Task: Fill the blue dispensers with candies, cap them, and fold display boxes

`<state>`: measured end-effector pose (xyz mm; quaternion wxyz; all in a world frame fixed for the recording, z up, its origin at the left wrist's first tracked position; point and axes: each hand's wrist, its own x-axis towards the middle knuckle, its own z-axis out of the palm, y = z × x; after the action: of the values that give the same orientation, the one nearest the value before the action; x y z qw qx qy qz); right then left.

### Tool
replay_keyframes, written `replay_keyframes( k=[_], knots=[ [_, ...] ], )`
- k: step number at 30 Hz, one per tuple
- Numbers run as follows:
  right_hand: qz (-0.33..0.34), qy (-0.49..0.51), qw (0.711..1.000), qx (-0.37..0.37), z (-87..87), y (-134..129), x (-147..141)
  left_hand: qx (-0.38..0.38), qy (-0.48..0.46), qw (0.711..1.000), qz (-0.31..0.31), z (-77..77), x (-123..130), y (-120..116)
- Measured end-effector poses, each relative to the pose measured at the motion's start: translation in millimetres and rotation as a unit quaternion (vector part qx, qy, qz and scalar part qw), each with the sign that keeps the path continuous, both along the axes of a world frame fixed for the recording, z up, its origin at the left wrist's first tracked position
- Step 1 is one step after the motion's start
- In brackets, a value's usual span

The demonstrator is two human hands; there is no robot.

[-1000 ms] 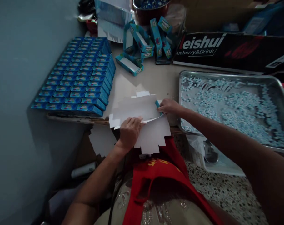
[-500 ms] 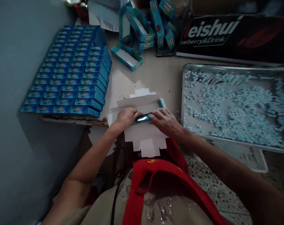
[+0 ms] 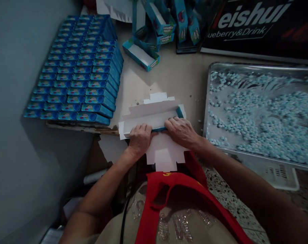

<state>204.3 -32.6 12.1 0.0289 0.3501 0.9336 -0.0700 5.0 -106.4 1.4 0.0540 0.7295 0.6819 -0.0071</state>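
Note:
A partly folded cardboard box (image 3: 148,120), white inside and blue outside, lies at the table's front edge. My left hand (image 3: 140,138) grips its near wall left of the middle, fingers curled over the fold and thumb below. On the right part of the same wall, my right hand (image 3: 180,130) is closed in the same way, fingers inside. A thin blue strip of the wall shows between the hands. A white flap with notched corners hangs toward the red apron (image 3: 174,179). Smaller tabs stand out at the far side and the left end.
Stacked blue packets (image 3: 75,71) fill the table's left side. Folded blue boxes (image 3: 141,56) lie at the back. On the right, a metal tray (image 3: 207,101) holds many pale blue candies (image 3: 265,125), with a black carton (image 3: 245,37) behind it.
Both hands have rolled over the near wall, and its blue face has turned mostly out of sight. More of the white inside now shows. The whole view has shifted slightly.

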Motion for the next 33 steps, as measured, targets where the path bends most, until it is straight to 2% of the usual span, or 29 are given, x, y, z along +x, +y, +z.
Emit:
replay_keyframes(
  k=[3,6,8,11,12,14,16,18,20,22,24,26,28,30,31,33],
  knots=[
    [0.011,-0.017,0.998,-0.06,3.1,5,-3,-0.017,-0.018,0.999,-0.039,4.1,-10,8],
    [0.0,-0.003,0.994,-0.107,8.8,0,1,-0.026,-0.036,0.992,-0.116,11.3,-18,13],
    [0.005,0.043,0.988,-0.151,19.5,-5,11,-0.029,-0.039,0.981,-0.188,18.6,-24,18],
    [0.074,0.136,0.964,-0.217,44.7,1,36,-0.032,-0.03,0.958,-0.284,29.8,-35,32],
    [0.094,0.158,0.962,-0.203,52.7,7,45,-0.031,-0.032,0.949,-0.311,32.3,-40,39],
    [0.115,0.172,0.972,-0.115,62.4,25,58,-0.033,-0.059,0.928,-0.367,34.9,-47,61],
    [0.13,0.162,0.978,-0.02,60.6,43,64,-0.04,-0.085,0.905,-0.414,35.5,-51,88],
    [0.162,0.148,0.975,0.011,49.2,55,60,-0.036,-0.081,0.897,-0.434,38.1,-50,116],
    [0.181,0.145,0.973,0.009,34.1,57,51,-0.009,-0.066,0.906,-0.417,46.7,-45,134],
    [0.168,0.153,0.974,0.018,20.6,49,40,0.041,-0.063,0.929,-0.362,61.4,-38,133],
    [0.135,0.172,0.975,0.035,11.2,35,30,0.098,-0.057,0.956,-0.271,76.3,-28,108],
    [0.108,0.195,0.974,0.039,6.2,23,21,0.124,-0.032,0.977,-0.171,82.5,-17,68],
    [0.083,0.219,0.972,0.019,4.6,18,14,0.109,-0.017,0.988,-0.106,75.1,-6,28],
    [0.06,0.238,0.969,-0.023,5.4,20,7,0.094,-0.019,0.994,-0.046,57.7,5,3],
    [0.05,0.244,0.967,-0.048,6.1,24,4,0.091,-0.022,0.996,-0.009,48.2,8,-1],
    [0.039,0.241,0.966,-0.088,6.7,32,-2,0.072,-0.03,0.996,0.047,33.5,10,5]
  ],
)
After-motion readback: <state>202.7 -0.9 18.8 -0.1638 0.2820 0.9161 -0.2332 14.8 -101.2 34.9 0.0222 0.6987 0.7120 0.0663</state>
